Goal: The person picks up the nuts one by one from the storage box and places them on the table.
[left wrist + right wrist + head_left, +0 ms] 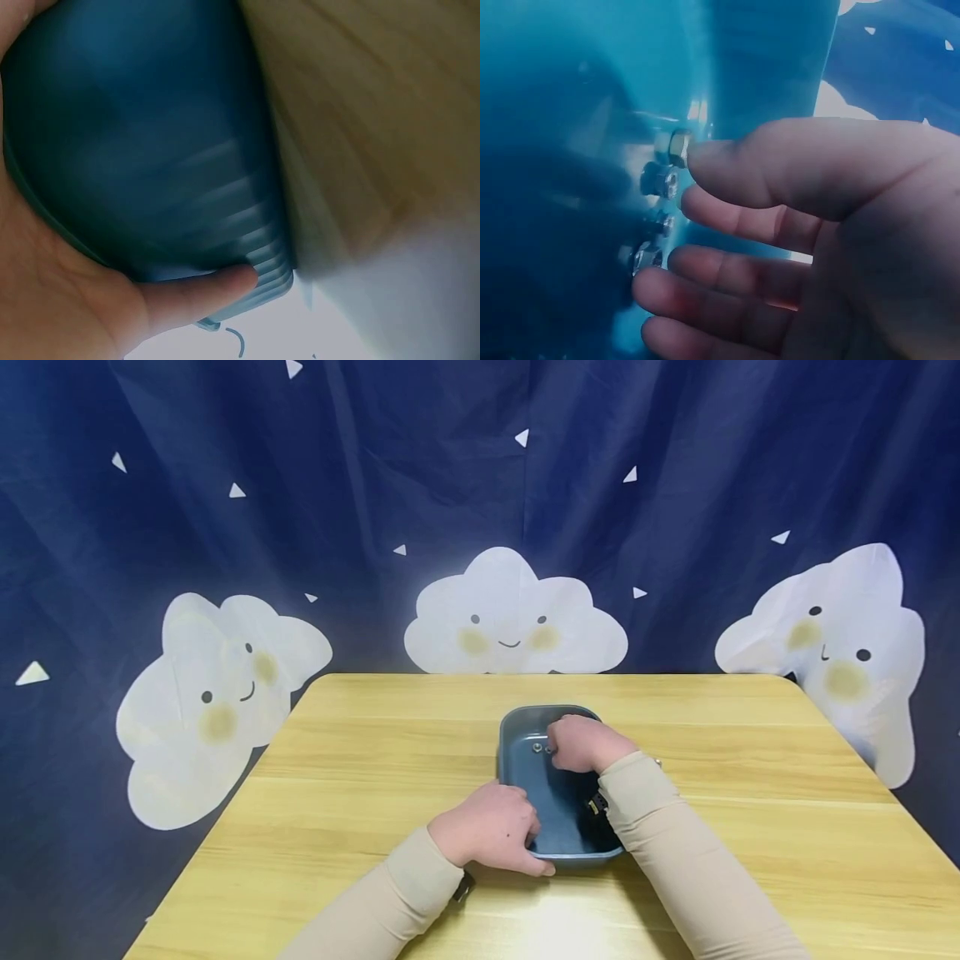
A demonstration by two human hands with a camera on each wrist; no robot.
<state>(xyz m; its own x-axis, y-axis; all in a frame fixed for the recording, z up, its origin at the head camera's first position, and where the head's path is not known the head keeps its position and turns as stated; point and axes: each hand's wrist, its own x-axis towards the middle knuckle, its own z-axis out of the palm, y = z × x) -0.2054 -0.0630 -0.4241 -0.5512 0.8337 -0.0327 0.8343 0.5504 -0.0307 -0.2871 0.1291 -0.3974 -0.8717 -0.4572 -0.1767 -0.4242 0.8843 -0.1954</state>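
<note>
A deep blue-grey rectangular tray [551, 810] with rounded corners sits on the table. My left hand [491, 827] grips its near left corner, fingers over the rim and thumb along the outer wall, as the left wrist view also shows. Inside, my right hand [588, 743] reaches to the far end. Several metal hex nuts lie there in a row by the wall. In the right wrist view my thumb touches the end nut [680, 148], while the extended fingers are beside another nut [660, 180] and a larger nut [647, 256]. No pinch is visible.
The tray stands on a light wooden table [375, 760]. A small shiny thing [658, 762] shows just right of my right sleeve, too small to identify. Behind the table hangs a dark blue curtain [450, 485] with white clouds and triangles.
</note>
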